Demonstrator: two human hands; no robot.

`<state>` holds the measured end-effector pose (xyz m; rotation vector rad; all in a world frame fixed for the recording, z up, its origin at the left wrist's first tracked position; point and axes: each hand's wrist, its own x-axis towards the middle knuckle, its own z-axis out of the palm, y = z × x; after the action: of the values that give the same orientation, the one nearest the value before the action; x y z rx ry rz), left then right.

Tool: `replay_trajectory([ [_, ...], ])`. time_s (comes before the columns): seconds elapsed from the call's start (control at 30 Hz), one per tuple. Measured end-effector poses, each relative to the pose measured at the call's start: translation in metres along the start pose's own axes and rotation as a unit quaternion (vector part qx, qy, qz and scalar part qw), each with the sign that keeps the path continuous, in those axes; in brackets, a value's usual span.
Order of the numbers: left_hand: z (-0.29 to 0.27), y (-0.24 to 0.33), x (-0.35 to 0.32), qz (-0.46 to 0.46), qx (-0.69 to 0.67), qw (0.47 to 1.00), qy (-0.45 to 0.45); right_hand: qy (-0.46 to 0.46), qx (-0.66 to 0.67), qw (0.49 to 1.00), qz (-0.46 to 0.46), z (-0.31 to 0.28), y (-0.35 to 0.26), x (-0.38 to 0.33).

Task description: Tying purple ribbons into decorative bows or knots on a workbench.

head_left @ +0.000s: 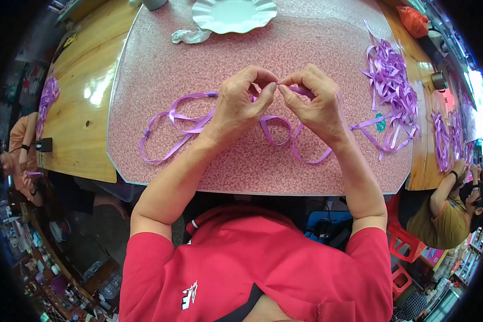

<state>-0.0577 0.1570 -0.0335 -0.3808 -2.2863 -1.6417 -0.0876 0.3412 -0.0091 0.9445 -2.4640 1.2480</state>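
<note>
My left hand and my right hand meet above the middle of the table, thumbs and forefingers pinched close together. Between the fingertips runs a purple ribbon, gripped by both hands; the exact spot they pinch is too small to make out. Loops of the ribbon hang below the hands and lie on the tabletop. To the left of my left hand, more purple ribbon loops with small darker knots or joints rest on the table. A tangled heap of purple ribbons lies to the right.
The pink speckled tabletop bears a white scalloped plate and a crumpled white wad at the far side. A small green item lies by the heap. Co-workers sit left and right; a red stool stands at right.
</note>
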Motion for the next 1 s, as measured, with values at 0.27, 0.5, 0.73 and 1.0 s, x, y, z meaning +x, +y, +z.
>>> replay_trajectory([
  [0.27,-0.0006,-0.0007,-0.0003,-0.011,0.009,1.0,-0.006,0.003,-0.013,1.0,-0.011,0.0005,-0.002,-0.0001],
  [0.5,-0.0018,0.0008,-0.0017,-0.054,-0.018,0.998,-0.018,-0.002,-0.005,1.0,-0.007,0.0014,-0.0025,-0.0006],
  [0.73,-0.0014,-0.0008,-0.0015,-0.046,-0.009,0.998,-0.03,0.0,-0.01,1.0,-0.016,0.002,-0.0015,-0.0007],
  [1.0,-0.0019,-0.002,-0.0022,-0.045,-0.008,0.998,-0.039,0.001,-0.003,1.0,-0.013,0.0027,-0.002,-0.0008],
])
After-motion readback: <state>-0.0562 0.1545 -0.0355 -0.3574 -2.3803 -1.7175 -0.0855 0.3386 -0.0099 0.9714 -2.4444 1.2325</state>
